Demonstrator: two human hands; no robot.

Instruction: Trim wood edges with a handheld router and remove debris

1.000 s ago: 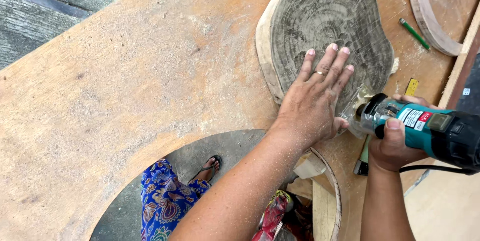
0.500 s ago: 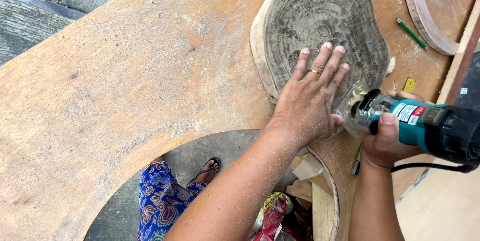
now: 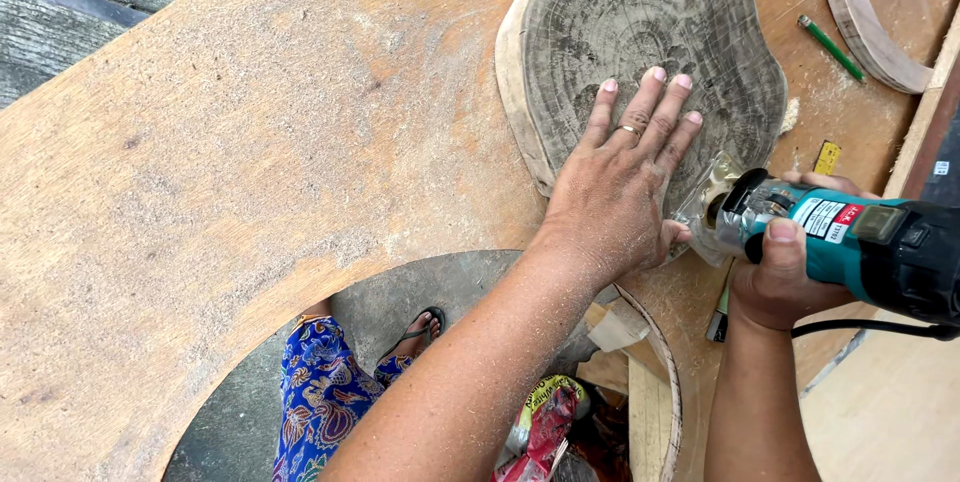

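Left hand (image 3: 625, 192): flat, palm down on the wood slab (image 3: 640, 52), fingers spread and straight, gripping nothing; a ring sits on one finger, and sawdust clings to the hand and forearm.
Right hand (image 3: 780, 277): wrapped tight around the router (image 3: 850, 247), thumb lying over the top of its teal body.
Router: lying nearly level, its clear base pressed to the slab's near right edge, just beside the left thumb (so close they seem to touch, though I cannot tell for certain); a black cord trails off to the right.
Slab: a grey, ringed round of trunk with a pale rim, lying flat on the plywood bench (image 3: 250, 172), toward its far right part.
Bench: dusted with sawdust, with a large round hole cut at the near side.
Through the hole: a blue patterned garment (image 3: 320, 392), a sandalled foot (image 3: 415, 327) and a red bag (image 3: 545, 427).
Pencil (image 3: 830, 47): green, right of the slab, apart from it.
Curved strip (image 3: 865, 27): bent wood at the far right corner, beyond the pencil.
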